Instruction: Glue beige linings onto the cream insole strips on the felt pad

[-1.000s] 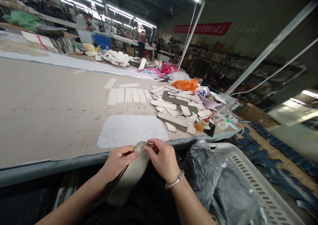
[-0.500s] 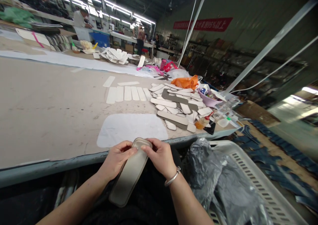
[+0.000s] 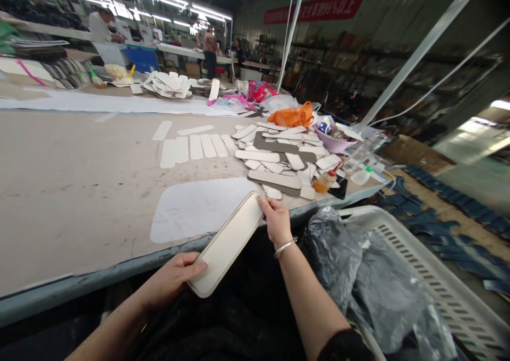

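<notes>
A long, pale panel with rounded corners and a darker edge (image 3: pixel 229 246) is held at a slant in front of the table edge. My left hand (image 3: pixel 181 273) grips its lower left end, thumb on top. At the upper right end, my right hand (image 3: pixel 275 217), with a bracelet at the wrist, pinches the corner. Behind the panel a white rounded sheet (image 3: pixel 191 207) lies on the table (image 3: pixel 79 191). Farther back several white strips (image 3: pixel 196 147) lie in a row, and a pile of white and grey panels (image 3: pixel 274 156) is to their right.
A glue bottle (image 3: pixel 324 181) and a purple basin (image 3: pixel 337 144) stand by the pile, near an orange bag (image 3: pixel 292 116). Right of me is a white crate (image 3: pixel 422 268) with grey plastic (image 3: pixel 382 281). People (image 3: pixel 210 50) are in the background.
My left hand has moved down to the panel's lower end, and my right hand has moved up and right. The panel has tilted further right and its face looks brighter. The view has shifted.
</notes>
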Available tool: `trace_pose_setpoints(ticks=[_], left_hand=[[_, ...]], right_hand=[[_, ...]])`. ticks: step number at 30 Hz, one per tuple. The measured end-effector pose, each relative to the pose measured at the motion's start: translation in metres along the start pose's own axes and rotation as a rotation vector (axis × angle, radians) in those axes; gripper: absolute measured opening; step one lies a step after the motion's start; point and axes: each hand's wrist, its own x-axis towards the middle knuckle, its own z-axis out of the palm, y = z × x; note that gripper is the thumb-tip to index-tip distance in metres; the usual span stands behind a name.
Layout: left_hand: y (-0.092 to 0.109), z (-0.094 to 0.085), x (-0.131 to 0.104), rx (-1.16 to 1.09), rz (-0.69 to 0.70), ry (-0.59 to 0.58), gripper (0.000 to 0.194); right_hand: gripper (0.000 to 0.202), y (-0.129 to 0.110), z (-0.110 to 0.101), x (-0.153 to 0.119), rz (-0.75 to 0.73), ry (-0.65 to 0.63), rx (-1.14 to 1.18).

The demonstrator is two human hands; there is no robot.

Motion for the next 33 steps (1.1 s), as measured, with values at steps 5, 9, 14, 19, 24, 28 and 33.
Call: trace_pose_setpoints(ticks=[5,9,14,19,24,28,33], left_hand=[[0.014,-0.013,0.001,0.077,0.072,0.139,0.038],[0.037,-0.034,0.002,0.297,0.17,0.294,0.041],[0.055,-0.073,0.019,0.477,0.293,0.525,0.055],[0.044,-0.11,0.049,0.761,0.363,0.737,0.061],[0.013,-0.124,0.053,1.271,0.662,0.675,0.03],[-0.003,-0.123,0.04,1.398,0.83,0.573,0.025],[-0.011,-0.126,0.033,1.429,0.889,0.452,0.03]], right_hand=[[0.038,0.012,0.0,0.013,0.052,0.014,0.071],[0.041,0.026,-0.001,0.023,0.103,-0.065,0.002],[0.058,0.031,0.007,0.048,0.075,-0.146,-0.283],[0.051,0.032,0.029,0.067,-0.017,-0.238,-0.718],[0.044,0.048,0.035,0.063,-0.134,-0.273,-1.029],[0.053,0.044,0.049,0.04,-0.451,-0.295,-1.093],[0.07,0.037,0.097,-0.016,-0.718,-0.784,-0.913]])
